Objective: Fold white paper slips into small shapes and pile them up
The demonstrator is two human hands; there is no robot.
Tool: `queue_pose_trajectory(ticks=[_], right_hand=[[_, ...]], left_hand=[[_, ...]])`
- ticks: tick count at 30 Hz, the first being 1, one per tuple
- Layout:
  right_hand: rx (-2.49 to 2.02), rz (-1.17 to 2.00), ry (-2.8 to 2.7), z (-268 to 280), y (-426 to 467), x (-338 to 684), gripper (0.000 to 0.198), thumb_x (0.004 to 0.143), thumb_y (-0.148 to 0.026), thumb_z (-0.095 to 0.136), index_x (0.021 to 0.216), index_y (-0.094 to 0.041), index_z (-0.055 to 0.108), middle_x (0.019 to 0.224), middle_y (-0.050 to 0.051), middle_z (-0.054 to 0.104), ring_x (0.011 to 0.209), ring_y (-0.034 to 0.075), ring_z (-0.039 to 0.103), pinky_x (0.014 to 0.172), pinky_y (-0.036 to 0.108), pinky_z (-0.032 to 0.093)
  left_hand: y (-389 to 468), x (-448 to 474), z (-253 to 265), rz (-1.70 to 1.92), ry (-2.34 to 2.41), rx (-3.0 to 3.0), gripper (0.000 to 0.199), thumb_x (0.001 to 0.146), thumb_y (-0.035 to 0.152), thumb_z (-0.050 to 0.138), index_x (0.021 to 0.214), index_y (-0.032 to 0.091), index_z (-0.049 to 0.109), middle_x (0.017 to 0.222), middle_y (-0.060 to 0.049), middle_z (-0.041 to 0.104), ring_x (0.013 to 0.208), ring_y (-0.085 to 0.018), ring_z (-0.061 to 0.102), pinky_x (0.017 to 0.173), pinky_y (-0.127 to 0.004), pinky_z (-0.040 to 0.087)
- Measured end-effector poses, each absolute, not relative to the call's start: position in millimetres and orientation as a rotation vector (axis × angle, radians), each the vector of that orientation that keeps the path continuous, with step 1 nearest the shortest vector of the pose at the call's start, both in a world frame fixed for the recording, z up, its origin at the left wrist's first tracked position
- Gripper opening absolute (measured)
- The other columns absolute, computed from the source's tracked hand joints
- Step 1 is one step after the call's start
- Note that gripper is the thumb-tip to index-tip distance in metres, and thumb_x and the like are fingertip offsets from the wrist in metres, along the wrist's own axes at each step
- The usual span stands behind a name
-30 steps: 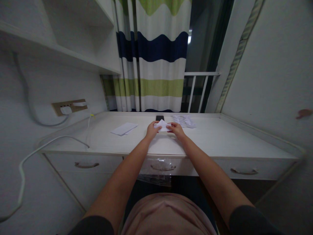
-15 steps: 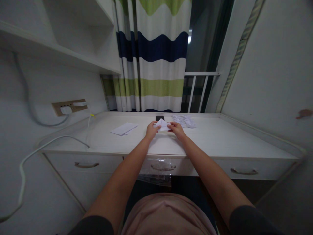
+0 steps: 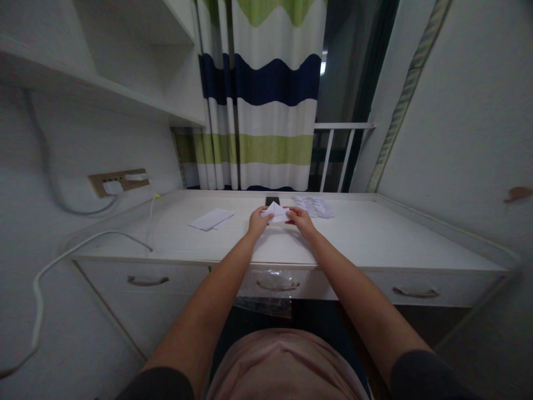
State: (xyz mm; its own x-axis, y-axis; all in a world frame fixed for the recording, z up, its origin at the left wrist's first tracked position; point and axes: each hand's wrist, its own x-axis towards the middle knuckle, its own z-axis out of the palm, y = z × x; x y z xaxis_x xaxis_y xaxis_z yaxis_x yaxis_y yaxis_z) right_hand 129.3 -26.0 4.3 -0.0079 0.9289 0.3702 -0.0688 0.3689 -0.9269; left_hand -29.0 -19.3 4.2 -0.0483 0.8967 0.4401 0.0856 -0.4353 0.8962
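Our left hand [image 3: 259,221] and right hand [image 3: 301,220] pinch the white, peaked folded paper [image 3: 277,211]. Gripping opposite sides probably lets us steady it.

Forward-and-down head view over desk [image 3: 375,236]

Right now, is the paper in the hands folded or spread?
Folded: the paper, held by left hand and right hand, shows a pointed top and creases.
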Motion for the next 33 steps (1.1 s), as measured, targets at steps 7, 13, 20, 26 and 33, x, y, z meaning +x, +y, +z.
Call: queue_pose_trajectory(ticks=[7,13,20,26,33], right_hand=[[-0.943,0.982,-1.339,4.5,-27.9,127.7,0.036,0.054,-0.035,0.071,0.085,-0.018,0.061,0.075,0.002,0.064,0.069,0.014,0.059,0.056,0.025,0.049],[-0.986,0.985,-1.379,5.5,-32.4,126.4,0.033,0.049,-0.033,0.075,0.073,-0.017,0.061,0.066,0.0,0.062,0.061,0.012,0.056,0.057,0.025,0.047],[-0.961,0.911,-1.361,4.3,-28.2,129.0,0.029,0.052,-0.035,0.071,0.07,-0.015,0.061,0.064,0.001,0.062,0.06,0.013,0.056,0.057,0.025,0.046],[-0.967,0.895,-1.322,3.3,-26.1,129.3,0.032,0.052,-0.037,0.07,0.073,-0.016,0.06,0.069,0.003,0.064,0.063,0.014,0.057,0.059,0.027,0.046],[-0.956,0.889,-1.341,1.9,-25.5,129.1,0.033,0.052,-0.039,0.07,0.074,-0.016,0.06,0.067,0.002,0.062,0.062,0.013,0.055,0.058,0.026,0.045]], left_hand=[[-22.4,-27.9,4.2,1.481,0.976,1.578,0.025,0.06,0.02,0.066,0.084,0.013,0.063,0.077,-0.004,0.064,0.064,-0.011,0.056,0.046,-0.016,0.045],[-21.0,-27.5,1.7,1.39,0.92,1.575,0.029,0.055,0.03,0.072,0.076,0.011,0.064,0.069,-0.003,0.063,0.061,-0.011,0.056,0.049,-0.019,0.047],[-18.8,-26.0,2.2,1.311,0.856,1.444,0.034,0.058,0.037,0.073,0.077,0.01,0.064,0.075,-0.007,0.066,0.065,-0.014,0.062,0.054,-0.022,0.047],[-17.5,-25.3,2.6,1.293,0.878,1.402,0.025,0.067,0.033,0.068,0.077,0.01,0.063,0.077,-0.008,0.067,0.065,-0.015,0.065,0.055,-0.022,0.046],[-15.7,-26.5,1.6,1.306,0.878,1.398,0.022,0.068,0.031,0.067,0.074,0.01,0.063,0.073,-0.008,0.067,0.062,-0.015,0.065,0.054,-0.02,0.044]])
